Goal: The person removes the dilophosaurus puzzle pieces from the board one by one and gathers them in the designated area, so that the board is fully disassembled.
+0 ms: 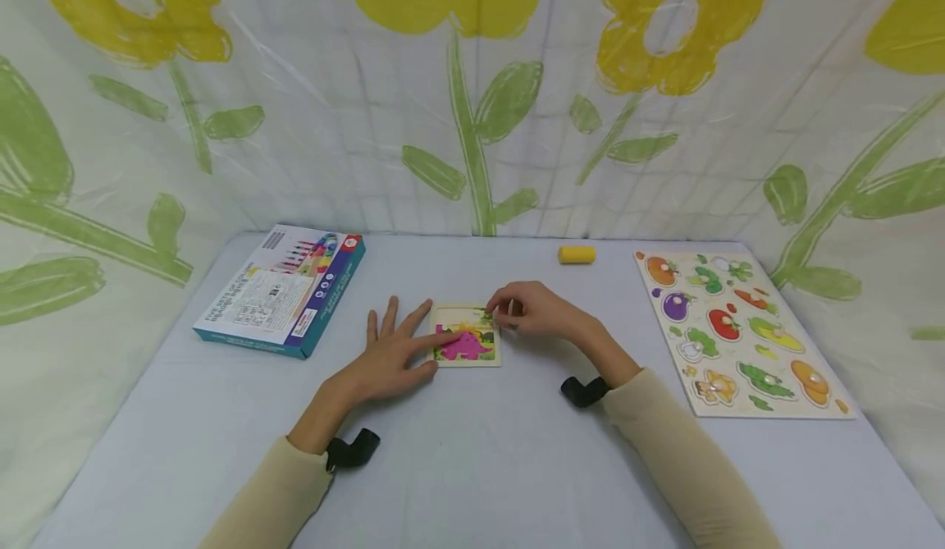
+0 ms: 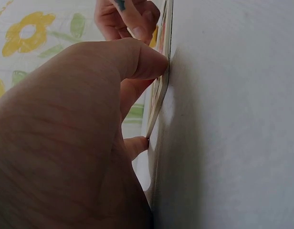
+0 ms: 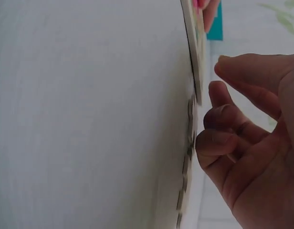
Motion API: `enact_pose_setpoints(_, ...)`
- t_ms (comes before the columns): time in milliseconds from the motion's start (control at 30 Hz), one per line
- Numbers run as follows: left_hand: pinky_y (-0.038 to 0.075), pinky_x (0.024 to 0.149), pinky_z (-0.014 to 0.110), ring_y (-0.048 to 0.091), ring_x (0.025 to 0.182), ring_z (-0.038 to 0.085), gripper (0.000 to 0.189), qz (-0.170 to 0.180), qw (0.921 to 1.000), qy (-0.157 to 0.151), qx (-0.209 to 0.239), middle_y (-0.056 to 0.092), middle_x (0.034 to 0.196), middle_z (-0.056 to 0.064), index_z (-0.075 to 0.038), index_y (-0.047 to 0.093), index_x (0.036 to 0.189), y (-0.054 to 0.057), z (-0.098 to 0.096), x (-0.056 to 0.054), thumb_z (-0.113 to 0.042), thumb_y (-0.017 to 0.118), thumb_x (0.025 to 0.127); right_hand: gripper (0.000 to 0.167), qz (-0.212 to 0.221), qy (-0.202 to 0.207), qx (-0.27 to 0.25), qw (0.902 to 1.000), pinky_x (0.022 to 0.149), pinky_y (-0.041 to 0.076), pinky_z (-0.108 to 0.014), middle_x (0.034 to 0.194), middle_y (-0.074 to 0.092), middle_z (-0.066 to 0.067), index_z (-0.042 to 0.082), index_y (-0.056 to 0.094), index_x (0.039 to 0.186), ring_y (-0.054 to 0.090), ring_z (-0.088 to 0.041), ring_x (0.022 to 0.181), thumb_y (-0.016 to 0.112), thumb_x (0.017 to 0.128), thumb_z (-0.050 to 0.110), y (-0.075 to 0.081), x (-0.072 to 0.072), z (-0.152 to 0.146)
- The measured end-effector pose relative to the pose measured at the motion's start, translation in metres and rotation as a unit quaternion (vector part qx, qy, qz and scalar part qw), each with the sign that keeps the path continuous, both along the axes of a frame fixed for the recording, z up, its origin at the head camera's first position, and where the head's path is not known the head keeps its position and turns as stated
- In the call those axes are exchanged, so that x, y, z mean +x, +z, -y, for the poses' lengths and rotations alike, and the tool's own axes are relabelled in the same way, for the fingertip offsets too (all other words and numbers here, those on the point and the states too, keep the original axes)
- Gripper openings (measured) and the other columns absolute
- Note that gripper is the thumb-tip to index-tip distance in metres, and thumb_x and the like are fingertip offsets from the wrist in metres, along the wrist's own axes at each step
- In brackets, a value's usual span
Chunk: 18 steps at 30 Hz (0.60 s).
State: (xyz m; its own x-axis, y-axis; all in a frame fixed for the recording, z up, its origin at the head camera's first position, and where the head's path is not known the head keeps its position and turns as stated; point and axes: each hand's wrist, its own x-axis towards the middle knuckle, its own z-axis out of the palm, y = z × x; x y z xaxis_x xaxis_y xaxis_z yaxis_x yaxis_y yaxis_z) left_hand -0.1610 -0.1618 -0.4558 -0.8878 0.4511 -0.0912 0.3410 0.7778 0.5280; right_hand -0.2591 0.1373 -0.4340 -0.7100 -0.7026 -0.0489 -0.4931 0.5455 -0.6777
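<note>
A small framed dinosaur jigsaw puzzle with a pink dinosaur lies at the middle of the table. My left hand is spread beside it, the index finger laid across the picture and the thumb at its left edge. In the left wrist view the thumb touches the edge of the puzzle. Over the upper right corner my right hand hovers with bent fingers. In the right wrist view its thumb and index fingertip stand apart, with nothing showing between them. Flat pieces with stepped edges lie below that hand.
A boxed set with a blue-green side lies at the back left. Near the back edge is a yellow cylinder. A vegetable peg puzzle board fills the right side. Behind the table hangs a flower-printed curtain.
</note>
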Motion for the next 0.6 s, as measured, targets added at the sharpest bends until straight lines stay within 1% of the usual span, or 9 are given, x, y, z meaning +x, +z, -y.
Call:
enact_pose_setpoints(200,-0.018,0.122,0.079,-0.016,0.162,0.057,0.052,-0.001,1.0,-0.002,0.005,0.01,0.181,0.01,-0.039,0.055,0.154,0.002,0.0,0.001,-0.04,0.06,0.103,0.019,-0.015,0.02,0.03,0.9992,0.074,0.052,-0.026,0.093,0.07,-0.001,0.015,0.077,0.119,0.059,-0.012,0.079,0.073,0.1,0.015,0.002,0.003,0.016)
enact_pose_setpoints(367,-0.017,0.122,0.08,-0.015,0.162,0.057,0.052,-0.003,1.0,-0.003,0.005,0.011,0.181,0.011,-0.038,0.055,0.155,0.003,0.001,0.001,-0.04,0.06,0.102,0.022,-0.023,0.021,0.052,0.9982,0.077,0.052,-0.026,0.093,0.069,-0.001,0.015,0.077,0.122,0.059,-0.012,0.081,0.073,0.1,0.014,0.003,0.002,0.022)
enact_pose_setpoints(600,-0.017,0.121,0.081,-0.015,0.162,0.058,0.053,-0.002,1.0,-0.002,0.007,0.012,0.181,0.012,-0.037,0.055,0.154,0.003,0.001,0.001,-0.041,0.061,0.102,0.022,-0.024,0.028,0.072,0.9967,0.08,0.053,-0.027,0.094,0.07,-0.001,0.014,0.078,0.121,0.06,-0.011,0.084,0.072,0.1,0.014,0.003,-0.001,0.025)
